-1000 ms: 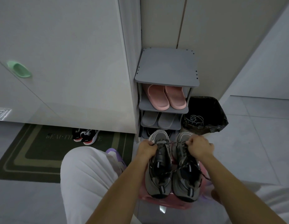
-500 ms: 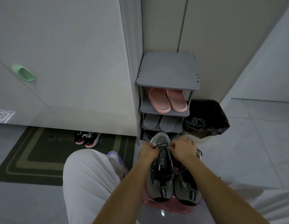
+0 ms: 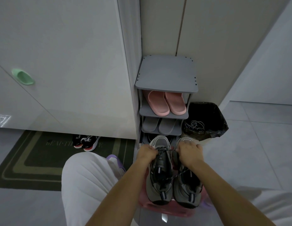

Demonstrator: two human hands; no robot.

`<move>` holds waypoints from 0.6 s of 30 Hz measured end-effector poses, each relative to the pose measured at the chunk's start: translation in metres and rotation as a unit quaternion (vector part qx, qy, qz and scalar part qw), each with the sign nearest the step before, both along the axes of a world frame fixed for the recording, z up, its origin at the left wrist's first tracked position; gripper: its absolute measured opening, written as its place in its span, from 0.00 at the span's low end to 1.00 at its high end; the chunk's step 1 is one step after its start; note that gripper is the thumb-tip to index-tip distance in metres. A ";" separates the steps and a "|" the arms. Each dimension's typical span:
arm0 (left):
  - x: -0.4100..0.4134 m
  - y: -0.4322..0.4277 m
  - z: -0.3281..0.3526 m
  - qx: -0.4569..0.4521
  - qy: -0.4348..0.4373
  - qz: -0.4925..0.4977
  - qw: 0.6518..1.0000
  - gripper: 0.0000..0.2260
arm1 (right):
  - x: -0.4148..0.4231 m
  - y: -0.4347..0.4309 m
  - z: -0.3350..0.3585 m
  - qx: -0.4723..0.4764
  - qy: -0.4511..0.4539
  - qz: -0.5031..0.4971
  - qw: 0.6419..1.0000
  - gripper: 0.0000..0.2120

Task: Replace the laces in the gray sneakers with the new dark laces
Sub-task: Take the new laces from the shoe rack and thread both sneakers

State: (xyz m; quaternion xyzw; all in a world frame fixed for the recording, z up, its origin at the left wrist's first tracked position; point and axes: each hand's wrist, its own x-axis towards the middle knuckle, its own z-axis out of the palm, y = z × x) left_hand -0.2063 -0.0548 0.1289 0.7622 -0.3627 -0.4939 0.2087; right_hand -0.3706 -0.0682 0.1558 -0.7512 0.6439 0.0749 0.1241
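We see both gray sneakers (image 3: 160,180) side by side on a pink stool (image 3: 166,209). Dark lace (image 3: 165,151) stretches across the left shoe's toe end, between the hands. Left hand (image 3: 146,153) and right hand (image 3: 189,151) each pinch an end, fingers curled closed.

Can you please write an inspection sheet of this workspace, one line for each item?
Surface: pink stool on a pale tiled floor, bearing both shoes.
Job's things: two gray sneakers side by side, toes towards the rack; dark lace pulled across the left one near its toe.
Clutter: black and red shoes on the green mat.
Grippers: left hand and right hand each pinch the lace.
Cables: nothing seen; pale laces or cord lie in the black bin.
Surroundings: gray shoe rack with pink slippers and gray slippers; white cupboard door.
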 end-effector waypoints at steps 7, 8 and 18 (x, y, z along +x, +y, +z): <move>0.029 0.008 0.000 0.005 -0.039 0.023 0.999 0.06 | -0.026 -0.007 0.011 0.002 0.047 0.008 0.999 0.12; 0.030 0.010 -0.001 0.017 -0.044 0.012 0.999 0.06 | -0.032 -0.009 0.014 -0.004 0.054 -0.001 0.999 0.13; -0.029 0.003 0.038 -0.129 -0.003 -0.154 0.980 0.09 | -0.058 -0.025 0.044 0.083 -0.241 -0.135 0.957 0.09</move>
